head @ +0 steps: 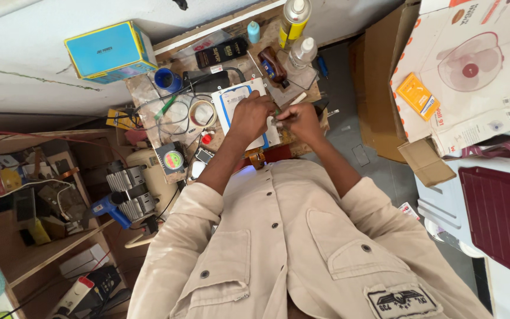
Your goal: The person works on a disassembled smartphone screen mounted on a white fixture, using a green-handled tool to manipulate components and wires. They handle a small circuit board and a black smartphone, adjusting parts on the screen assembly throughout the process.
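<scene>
My left hand [250, 115] rests closed on a flat white panel with a blue border [231, 101] that lies on the small wooden worktable [149, 94]. Just right of it, my right hand [300, 120] is closed around a thin tool whose tip points toward the left hand and the panel's right edge. The tool is mostly hidden by the fingers. Both beige sleeves reach forward from the bottom of the view.
Bottles and a yellow spray can [294, 18] stand at the table's far edge. A tape roll [202, 112], cables and a small round gauge [173, 160] lie left of the panel. A blue box [110, 50], cardboard cartons [473, 65] and a cluttered shelf [36, 195] surround it.
</scene>
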